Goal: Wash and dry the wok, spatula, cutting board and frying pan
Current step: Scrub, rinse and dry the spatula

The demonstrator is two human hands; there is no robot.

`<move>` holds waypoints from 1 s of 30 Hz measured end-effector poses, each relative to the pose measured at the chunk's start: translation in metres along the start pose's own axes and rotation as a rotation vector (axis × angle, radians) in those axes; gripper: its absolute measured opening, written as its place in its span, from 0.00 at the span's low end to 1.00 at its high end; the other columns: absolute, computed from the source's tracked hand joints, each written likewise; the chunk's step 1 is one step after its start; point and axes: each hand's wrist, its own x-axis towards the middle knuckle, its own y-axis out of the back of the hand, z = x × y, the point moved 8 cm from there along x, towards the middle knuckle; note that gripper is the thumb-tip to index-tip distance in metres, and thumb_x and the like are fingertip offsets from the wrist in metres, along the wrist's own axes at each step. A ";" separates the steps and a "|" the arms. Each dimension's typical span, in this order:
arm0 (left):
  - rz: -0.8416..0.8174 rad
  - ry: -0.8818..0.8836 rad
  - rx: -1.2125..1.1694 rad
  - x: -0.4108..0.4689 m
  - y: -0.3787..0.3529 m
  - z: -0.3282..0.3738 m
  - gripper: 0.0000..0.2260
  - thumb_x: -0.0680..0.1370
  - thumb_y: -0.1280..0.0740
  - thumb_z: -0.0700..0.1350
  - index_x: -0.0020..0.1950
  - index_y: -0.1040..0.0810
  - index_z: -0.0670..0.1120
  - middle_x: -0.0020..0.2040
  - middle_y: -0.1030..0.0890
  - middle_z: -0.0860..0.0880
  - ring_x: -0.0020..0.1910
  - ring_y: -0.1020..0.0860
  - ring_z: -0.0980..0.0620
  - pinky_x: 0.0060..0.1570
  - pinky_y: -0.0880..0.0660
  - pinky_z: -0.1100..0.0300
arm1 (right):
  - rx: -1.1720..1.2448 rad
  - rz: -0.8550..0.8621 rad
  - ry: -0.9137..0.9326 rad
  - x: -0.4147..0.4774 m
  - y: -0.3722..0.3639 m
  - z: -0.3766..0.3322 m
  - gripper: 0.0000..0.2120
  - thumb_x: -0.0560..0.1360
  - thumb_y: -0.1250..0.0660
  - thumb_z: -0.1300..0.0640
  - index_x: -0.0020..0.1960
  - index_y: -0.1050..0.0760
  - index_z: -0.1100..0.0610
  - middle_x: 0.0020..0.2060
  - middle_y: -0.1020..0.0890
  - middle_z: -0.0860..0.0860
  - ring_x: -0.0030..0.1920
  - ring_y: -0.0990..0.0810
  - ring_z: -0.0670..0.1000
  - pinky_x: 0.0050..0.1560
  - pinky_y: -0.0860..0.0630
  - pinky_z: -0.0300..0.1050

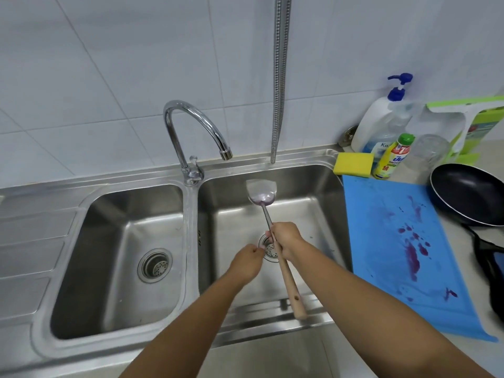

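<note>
Steel fills most of my view: a twin-bowl sink [191, 241], brushed and smooth, with both hands over its right bowl. At 3 o'clock the cutting board [368, 203], a thin blue sheet smeared with purple stains, lies flat on the worktop. The frying pan [469, 192], round, dark and glossy, sits at 2 o'clock against the board's far corner; whether it overlaps I cannot tell. The curved chrome tap [195, 118] stands at 11 o'clock, its spout over the right bowl's rear, and I see no water running. The spatula [262, 192] hangs over that bowl, its metal blade toward 12 o'clock with a purple film near the neck. A thin steel shank leads to a pale wooden handle pointing to 6 o'clock. The right hand [286, 238] has its fingers clamped where shank meets handle. The left hand [246, 261] hovers at 8 o'clock of it, fingers curled together on nothing I can see. I judge this the spatula's wash. I would bring the blade under the spout, open the lever left-handed, fetch the yellow sponge [354, 163] from 1 o'clock, and keep the wood fairly dry.
</note>
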 end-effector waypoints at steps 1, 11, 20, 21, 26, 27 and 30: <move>-0.057 0.040 -0.065 -0.007 -0.011 -0.001 0.12 0.82 0.43 0.51 0.50 0.25 0.44 0.45 0.22 0.48 0.44 0.25 0.50 0.49 0.27 0.55 | 0.064 -0.010 -0.027 0.000 -0.001 0.001 0.10 0.78 0.45 0.67 0.46 0.25 0.60 0.36 0.21 0.55 0.33 0.28 0.50 0.33 0.29 0.43; -0.003 0.119 -0.482 -0.033 -0.043 0.008 0.13 0.83 0.49 0.47 0.58 0.29 0.42 0.38 0.27 0.47 0.29 0.27 0.53 0.30 0.29 0.60 | 0.126 -0.055 -0.039 0.005 0.009 -0.013 0.10 0.78 0.41 0.67 0.40 0.25 0.60 0.43 0.19 0.57 0.32 0.25 0.50 0.31 0.29 0.41; 0.106 0.136 -0.444 -0.014 -0.020 0.015 0.12 0.83 0.46 0.48 0.49 0.27 0.43 0.33 0.30 0.48 0.25 0.34 0.53 0.24 0.38 0.63 | -0.368 0.271 0.399 0.041 0.104 -0.100 0.12 0.76 0.38 0.59 0.55 0.19 0.57 0.57 0.19 0.57 0.57 0.23 0.59 0.55 0.26 0.48; 0.103 0.144 -0.435 -0.012 -0.018 0.017 0.12 0.83 0.46 0.47 0.48 0.27 0.43 0.33 0.30 0.47 0.25 0.35 0.53 0.23 0.39 0.64 | -0.473 0.411 0.451 0.042 0.124 -0.115 0.15 0.76 0.38 0.59 0.60 0.20 0.55 0.60 0.21 0.56 0.61 0.25 0.61 0.59 0.28 0.49; 0.037 0.138 -0.363 -0.008 -0.016 0.024 0.13 0.83 0.46 0.50 0.48 0.27 0.43 0.33 0.30 0.47 0.24 0.35 0.54 0.23 0.38 0.65 | -0.816 0.709 0.395 0.073 0.196 -0.149 0.24 0.73 0.35 0.54 0.69 0.32 0.57 0.71 0.35 0.57 0.68 0.38 0.63 0.66 0.38 0.57; 0.032 0.134 -0.339 -0.007 -0.016 0.023 0.14 0.83 0.46 0.51 0.48 0.27 0.43 0.33 0.30 0.47 0.23 0.35 0.54 0.23 0.38 0.64 | -0.823 0.710 0.348 0.082 0.209 -0.148 0.27 0.72 0.33 0.53 0.68 0.33 0.58 0.71 0.36 0.57 0.70 0.39 0.63 0.67 0.39 0.58; 0.022 0.119 -0.281 -0.007 -0.017 0.018 0.16 0.83 0.46 0.53 0.50 0.26 0.43 0.33 0.29 0.47 0.22 0.34 0.55 0.23 0.37 0.63 | -0.819 0.694 0.312 0.100 0.230 -0.145 0.34 0.70 0.30 0.47 0.69 0.39 0.59 0.71 0.36 0.59 0.71 0.40 0.62 0.68 0.42 0.59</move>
